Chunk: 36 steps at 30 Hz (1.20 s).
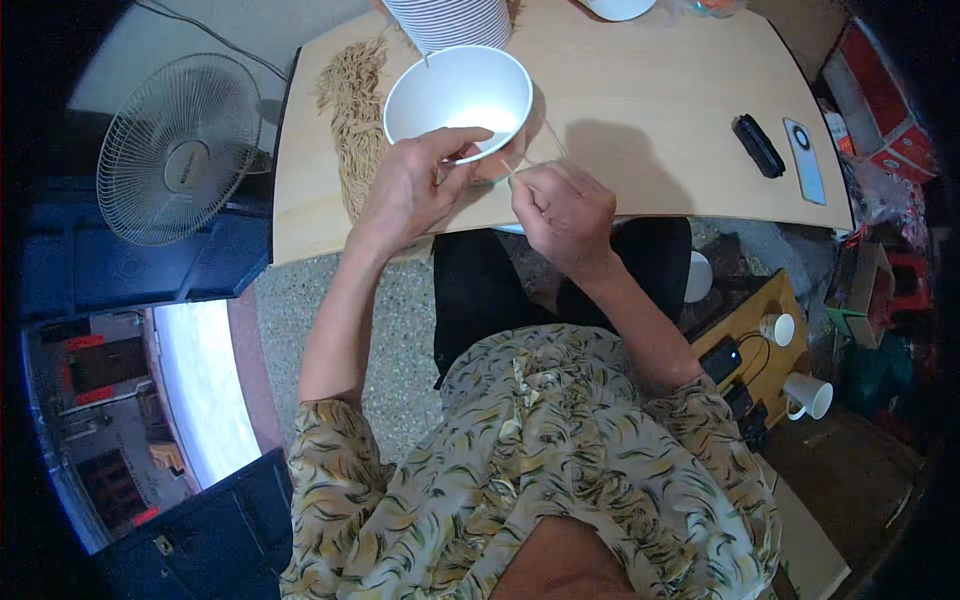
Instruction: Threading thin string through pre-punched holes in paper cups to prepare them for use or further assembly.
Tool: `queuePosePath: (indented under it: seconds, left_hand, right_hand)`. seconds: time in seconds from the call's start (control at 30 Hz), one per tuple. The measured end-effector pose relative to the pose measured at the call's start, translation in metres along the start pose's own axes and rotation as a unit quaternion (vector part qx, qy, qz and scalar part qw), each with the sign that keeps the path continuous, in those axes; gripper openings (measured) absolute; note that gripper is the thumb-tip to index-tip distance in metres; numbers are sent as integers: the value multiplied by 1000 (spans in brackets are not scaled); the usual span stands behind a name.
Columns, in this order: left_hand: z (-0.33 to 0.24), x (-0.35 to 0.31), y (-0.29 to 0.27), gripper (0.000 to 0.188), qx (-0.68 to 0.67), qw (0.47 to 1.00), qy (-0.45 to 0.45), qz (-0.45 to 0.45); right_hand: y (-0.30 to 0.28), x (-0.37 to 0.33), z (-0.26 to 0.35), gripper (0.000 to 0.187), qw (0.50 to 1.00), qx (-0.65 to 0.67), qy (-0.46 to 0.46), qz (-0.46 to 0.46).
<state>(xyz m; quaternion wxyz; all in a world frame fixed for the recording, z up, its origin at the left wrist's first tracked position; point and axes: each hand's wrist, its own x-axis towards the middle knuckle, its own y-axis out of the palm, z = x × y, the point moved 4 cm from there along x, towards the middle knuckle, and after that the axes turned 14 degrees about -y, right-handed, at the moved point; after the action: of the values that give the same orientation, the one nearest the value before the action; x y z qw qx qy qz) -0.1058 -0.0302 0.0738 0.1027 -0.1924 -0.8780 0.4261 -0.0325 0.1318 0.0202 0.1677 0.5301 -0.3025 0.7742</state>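
A white bowl (455, 90) is tilted toward me over the table, its inside showing. My left hand (415, 185) pinches the bowl's near rim, thumb below and fingers over the edge. Close to that rim, my right hand (568, 205) is closed in a fist around a thin pale cord (517, 170). The cord runs from the fist toward the bowl's near edge; its exact path there is partly hidden by my fingers. To the left of the bowl lies a long heap of beige cords (358, 130). Behind it stands a tall stack of white bowls (450, 22).
The wooden table (660, 90) ends just in front of my hands. At its right lie a black case (758, 146) and a phone-like white and blue object (803, 160). A fan (180, 150) stands left; low at right, a wooden board (775, 350) carries white cups (808, 397).
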Motion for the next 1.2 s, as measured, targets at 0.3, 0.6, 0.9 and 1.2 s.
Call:
queuePosePath:
  seconds: [0.3,0.6,0.9,1.2]
  left_hand:
    - [-1,-1,0,29,-14,999,31,-18]
    - [0,-1,-1,31,-15,999,27,-8]
    - [-13,-1,-3,27,46,998,20,42]
    - [-15,-2,-14,20,-51,998,26,39]
  right_hand:
    - [7,5,-1,17,999,10,38,-4]
    - [16,-1,-6,21,999,9,52,3]
    - [21,6,-12,13,994,9,103,22]
    - [0,16,-37,8,985,-46,45,163]
